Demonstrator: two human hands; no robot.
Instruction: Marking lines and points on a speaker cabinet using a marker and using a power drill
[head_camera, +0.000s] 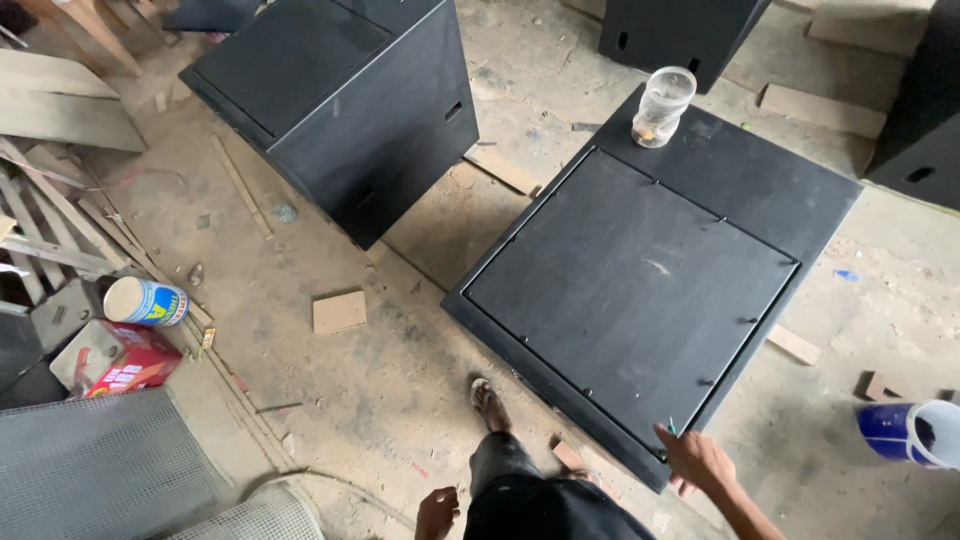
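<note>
A large black wooden box (640, 290) lies flat on the dusty floor in front of me, with a recessed panel set into its top. My right hand (696, 460) rests on its near corner, fingers apart, holding nothing that I can see. My left hand (436, 513) hangs by my leg at the bottom edge, loosely curled and empty. A clear plastic jar (663, 105) stands upright on the box's far corner. My sandalled foot (489, 405) is just left of the box's near edge.
A second black box (345, 95) stands at the upper left. Wood scraps, a can (146, 301) and a red carton (120, 360) lie at left, grey mesh (100, 465) at lower left. A blue-and-white bucket (915, 433) sits at right. A small board piece (339, 311) lies mid-floor.
</note>
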